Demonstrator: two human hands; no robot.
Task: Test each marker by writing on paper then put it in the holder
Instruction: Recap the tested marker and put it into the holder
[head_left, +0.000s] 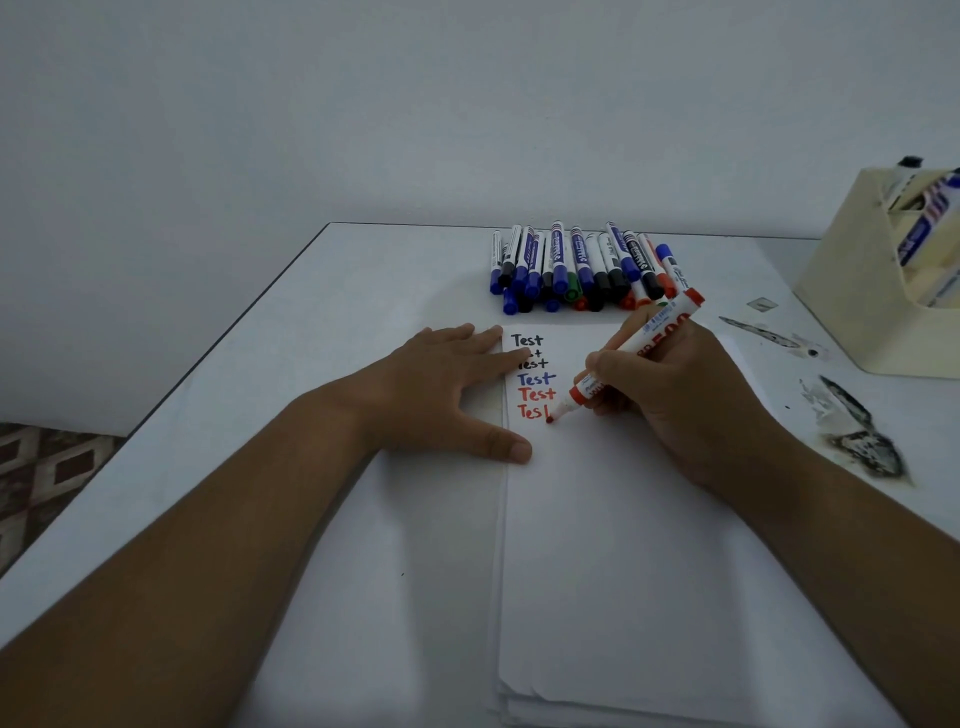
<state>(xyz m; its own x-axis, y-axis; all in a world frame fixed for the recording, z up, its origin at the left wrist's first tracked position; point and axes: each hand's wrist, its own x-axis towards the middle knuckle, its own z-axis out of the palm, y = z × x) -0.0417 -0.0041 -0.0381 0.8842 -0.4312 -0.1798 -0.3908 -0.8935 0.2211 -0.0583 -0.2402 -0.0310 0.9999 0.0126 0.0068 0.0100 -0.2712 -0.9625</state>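
My right hand (680, 400) grips a red marker (631, 353) with its cap on the back end. Its tip touches the white paper (623, 545) at the end of a second red "Test" line, below black and blue "Test" lines. My left hand (447, 395) lies flat, fingers straight, pressing the paper's left edge. A pile of capped markers (582, 270) in blue, black, green and red lies beyond the paper. The cream holder (852, 275) stands at the far right with a few markers in it.
The white table (311, 364) has dark ink smears (857, 431) on its right side, near the holder. Its left edge drops to a patterned floor (47, 478). A wall rises just behind the table.
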